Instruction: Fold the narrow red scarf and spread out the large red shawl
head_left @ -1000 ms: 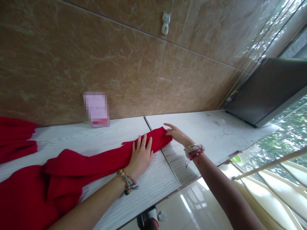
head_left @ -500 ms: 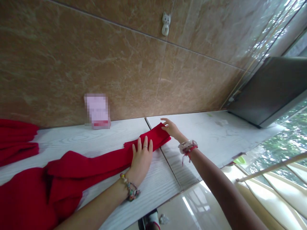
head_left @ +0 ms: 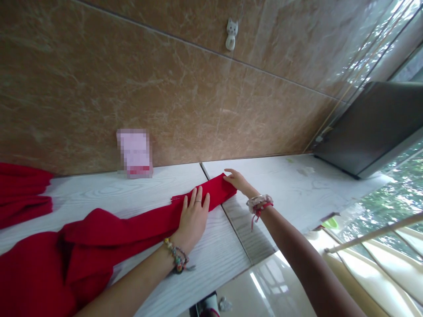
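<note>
From here I count one white tabletop (head_left: 280, 189); one long red cloth (head_left: 132, 231) slanting from its near left towards the wall edge, folded end over the seam; two hands. The left hand (head_left: 193, 220) lies on it, fingers spread; the right hand (head_left: 238, 181), nearer that end, touches it, pinching or not, I can't tell.

Left hand (head_left: 193, 222): thin ring (head_left: 198, 201), colourful beaded bracelet (head_left: 179, 262). Right hand (head_left: 238, 182): red cord (head_left: 257, 212), what seems a pale scrunchie (head_left: 254, 203).
</note>
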`<state>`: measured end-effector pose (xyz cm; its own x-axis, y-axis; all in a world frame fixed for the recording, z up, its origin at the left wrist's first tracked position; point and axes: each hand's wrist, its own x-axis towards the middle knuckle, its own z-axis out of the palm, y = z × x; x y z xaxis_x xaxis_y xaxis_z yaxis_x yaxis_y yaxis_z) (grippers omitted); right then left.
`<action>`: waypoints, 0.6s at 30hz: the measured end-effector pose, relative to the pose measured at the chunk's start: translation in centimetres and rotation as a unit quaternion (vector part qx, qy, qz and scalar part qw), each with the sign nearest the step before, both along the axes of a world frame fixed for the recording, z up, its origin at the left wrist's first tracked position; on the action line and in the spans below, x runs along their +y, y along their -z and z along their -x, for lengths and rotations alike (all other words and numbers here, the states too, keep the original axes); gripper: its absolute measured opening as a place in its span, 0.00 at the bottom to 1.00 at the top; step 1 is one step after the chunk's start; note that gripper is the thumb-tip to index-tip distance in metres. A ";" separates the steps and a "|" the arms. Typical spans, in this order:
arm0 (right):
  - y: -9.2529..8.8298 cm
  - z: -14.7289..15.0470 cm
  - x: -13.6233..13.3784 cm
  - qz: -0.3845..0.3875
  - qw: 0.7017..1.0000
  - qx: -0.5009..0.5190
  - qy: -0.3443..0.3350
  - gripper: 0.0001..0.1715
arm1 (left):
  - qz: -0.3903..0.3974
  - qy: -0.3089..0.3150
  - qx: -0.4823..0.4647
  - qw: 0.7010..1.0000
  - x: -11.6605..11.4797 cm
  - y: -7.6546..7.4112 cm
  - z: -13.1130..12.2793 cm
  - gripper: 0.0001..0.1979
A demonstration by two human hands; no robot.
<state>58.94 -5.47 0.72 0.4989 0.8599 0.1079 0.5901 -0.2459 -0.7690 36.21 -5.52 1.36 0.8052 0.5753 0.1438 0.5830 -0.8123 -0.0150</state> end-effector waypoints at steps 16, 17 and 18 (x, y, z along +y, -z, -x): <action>0.2 0.5 -0.1 -0.011 0.949 -0.292 -0.117 0.21 | -0.023 -0.060 0.048 0.997 -0.8 0.1 -0.1 0.26; 0.0 0.4 -0.1 -0.027 0.948 -0.294 -0.120 0.21 | -0.030 -0.059 0.042 0.997 -0.8 0.2 -0.1 0.26; -0.2 0.3 0.0 -0.046 0.947 -0.294 -0.120 0.20 | -0.040 -0.056 0.034 0.997 -0.8 0.3 -0.1 0.27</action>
<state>58.61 -5.50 0.91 0.1195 0.9146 0.3863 0.9537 0.0024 -0.3007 36.34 -6.34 1.11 0.7466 0.6504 0.1399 0.6648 -0.7374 -0.1194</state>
